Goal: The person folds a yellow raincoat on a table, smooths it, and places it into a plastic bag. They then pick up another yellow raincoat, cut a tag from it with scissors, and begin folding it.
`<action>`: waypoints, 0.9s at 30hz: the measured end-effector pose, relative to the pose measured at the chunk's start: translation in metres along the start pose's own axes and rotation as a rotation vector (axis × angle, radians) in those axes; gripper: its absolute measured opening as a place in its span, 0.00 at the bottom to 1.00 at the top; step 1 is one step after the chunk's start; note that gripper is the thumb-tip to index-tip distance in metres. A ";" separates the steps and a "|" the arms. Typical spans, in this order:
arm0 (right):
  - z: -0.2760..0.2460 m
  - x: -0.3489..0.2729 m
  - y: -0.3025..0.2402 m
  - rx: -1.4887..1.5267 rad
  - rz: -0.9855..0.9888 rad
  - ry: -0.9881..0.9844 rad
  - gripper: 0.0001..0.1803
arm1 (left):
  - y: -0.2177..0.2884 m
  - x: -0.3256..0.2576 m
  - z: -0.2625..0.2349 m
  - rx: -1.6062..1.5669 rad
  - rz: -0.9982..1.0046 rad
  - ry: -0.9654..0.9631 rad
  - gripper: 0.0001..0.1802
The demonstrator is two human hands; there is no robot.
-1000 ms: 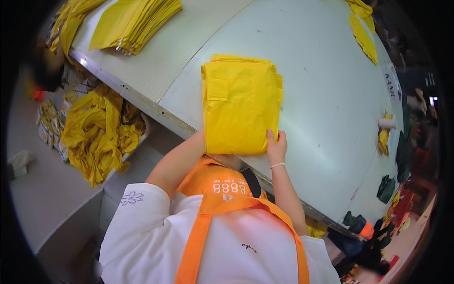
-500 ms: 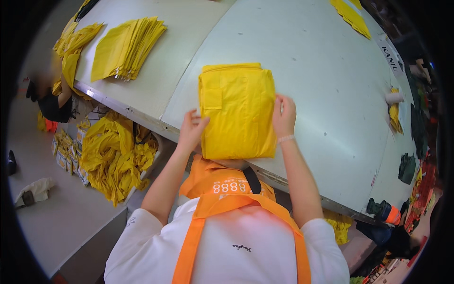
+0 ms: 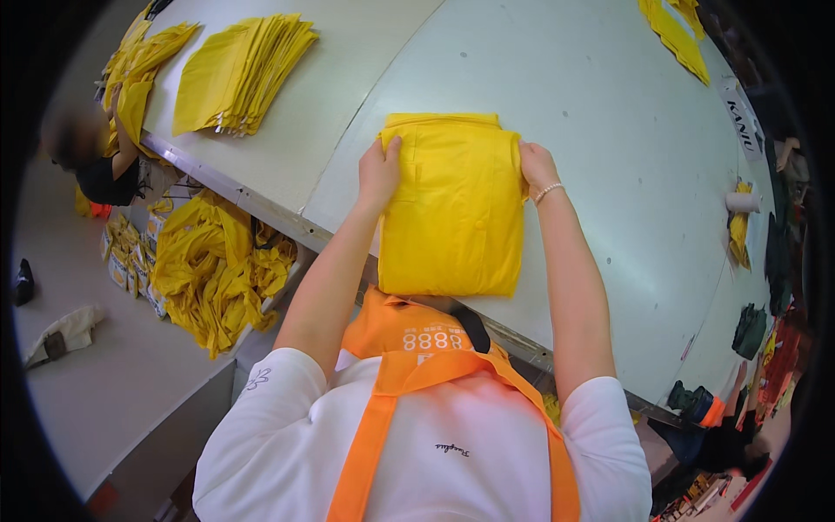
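Note:
A yellow garment (image 3: 454, 226), folded into a neat rectangle, lies in front of me at the table's near edge. It looks like thin, smooth jacket cloth with a seam down its front and a pocket-like patch on the left. My left hand (image 3: 380, 174) grips its upper left side, the thumb on top and the other fingers mostly hidden. At the upper right side, my right hand (image 3: 539, 167), wearing a beaded bracelet, pinches the edge of the fold.
On the pale table (image 3: 626, 217), a fanned stack of folded yellow pieces (image 3: 243, 76) lies at the far left. Below the edge, a bin holds crumpled yellow cloth (image 3: 213, 270). A co-worker (image 3: 109, 174) is at the left; a white roll (image 3: 744, 203) lies far right.
Both hands have moved up along the garment's sides, and the left now closes on its edge. The view has shifted slightly. The co-worker at the left has moved.

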State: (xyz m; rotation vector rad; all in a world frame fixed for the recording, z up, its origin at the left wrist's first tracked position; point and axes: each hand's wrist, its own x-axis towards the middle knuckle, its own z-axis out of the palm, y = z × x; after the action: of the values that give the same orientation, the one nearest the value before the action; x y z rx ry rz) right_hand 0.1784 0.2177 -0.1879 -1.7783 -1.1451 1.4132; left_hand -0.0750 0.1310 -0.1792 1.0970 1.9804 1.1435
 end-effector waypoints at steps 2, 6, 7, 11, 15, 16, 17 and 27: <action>-0.003 -0.005 -0.005 -0.302 -0.209 0.158 0.20 | 0.002 0.000 0.000 0.063 0.010 -0.007 0.20; 0.010 -0.001 -0.001 -0.521 -0.281 0.307 0.19 | -0.008 0.010 0.011 0.046 0.018 0.025 0.21; 0.009 0.001 0.000 -0.551 -0.276 0.316 0.18 | -0.012 0.013 0.014 0.029 0.009 0.025 0.22; -0.004 -0.007 -0.020 -0.390 -0.290 0.246 0.19 | -0.012 0.016 -0.002 0.098 -0.160 -0.010 0.21; -0.023 0.007 0.002 -0.121 -0.161 -0.148 0.37 | -0.036 0.028 -0.012 0.096 -0.004 0.191 0.28; -0.022 0.006 0.005 -0.105 -0.100 -0.259 0.41 | -0.036 0.034 -0.013 -0.103 -0.148 0.031 0.31; -0.015 0.005 0.005 0.002 -0.097 -0.284 0.44 | -0.026 0.040 -0.015 -0.304 -0.286 -0.134 0.34; -0.038 -0.033 -0.127 0.088 -0.473 -0.509 0.30 | 0.088 0.066 -0.070 -0.474 0.167 -0.233 0.18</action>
State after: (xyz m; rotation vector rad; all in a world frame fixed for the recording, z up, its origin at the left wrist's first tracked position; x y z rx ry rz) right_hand 0.1794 0.2490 -0.0549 -1.0058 -1.6012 1.6168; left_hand -0.1314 0.1856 -0.0755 1.0921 1.3655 1.4085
